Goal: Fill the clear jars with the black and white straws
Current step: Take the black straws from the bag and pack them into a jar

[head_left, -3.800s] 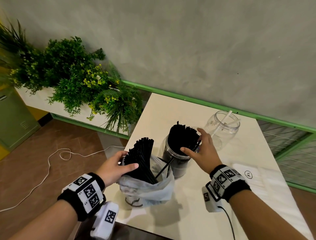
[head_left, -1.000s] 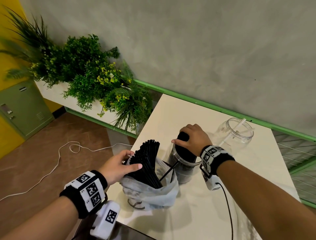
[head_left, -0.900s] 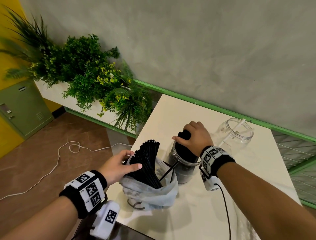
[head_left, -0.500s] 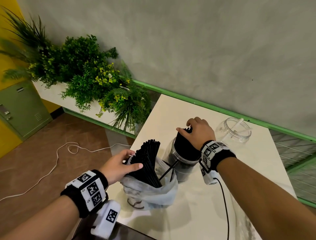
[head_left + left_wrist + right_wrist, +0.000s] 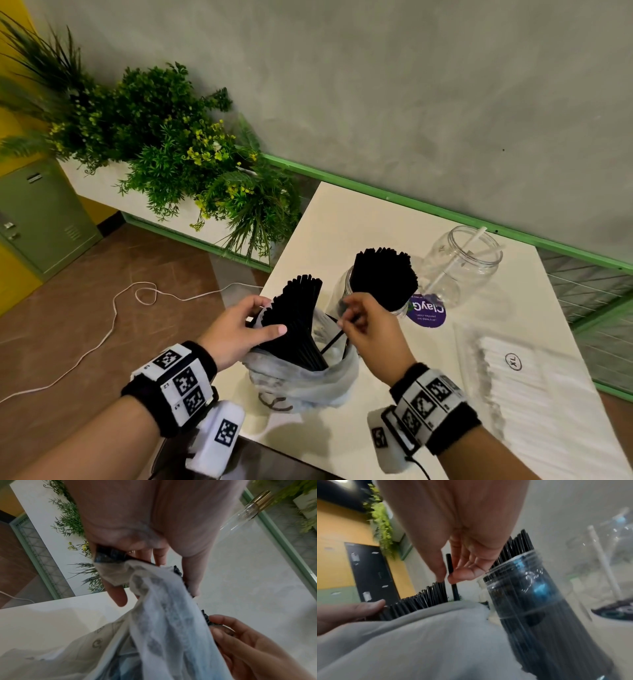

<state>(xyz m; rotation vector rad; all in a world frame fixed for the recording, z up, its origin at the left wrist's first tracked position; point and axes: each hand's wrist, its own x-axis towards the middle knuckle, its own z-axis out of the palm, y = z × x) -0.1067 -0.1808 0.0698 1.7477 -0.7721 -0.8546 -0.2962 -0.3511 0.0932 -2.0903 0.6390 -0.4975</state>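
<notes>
A white rectangular table (image 5: 359,219) is standing against a grey wall (image 5: 411,85). At its near edge, a crumpled translucent plastic bag (image 5: 301,380) is sitting with a fanned bundle of black straws (image 5: 296,315) standing in it. The left hand (image 5: 236,329) is gripping that bundle from nine o'clock. At one o'clock from the bag, just beside it, a clear plastic jar packed with black straws (image 5: 380,277) is standing upright. The right hand (image 5: 370,329) is pinching a single black straw (image 5: 452,574) between bag and jar. At two o'clock from the packed jar, a second clear jar (image 5: 462,267) is holding a white straw (image 5: 455,260). A flat packet of white straws (image 5: 520,387) is lying at three o'clock from the bag. Green potted plants (image 5: 161,144) are sitting off the table at ten o'clock.
</notes>
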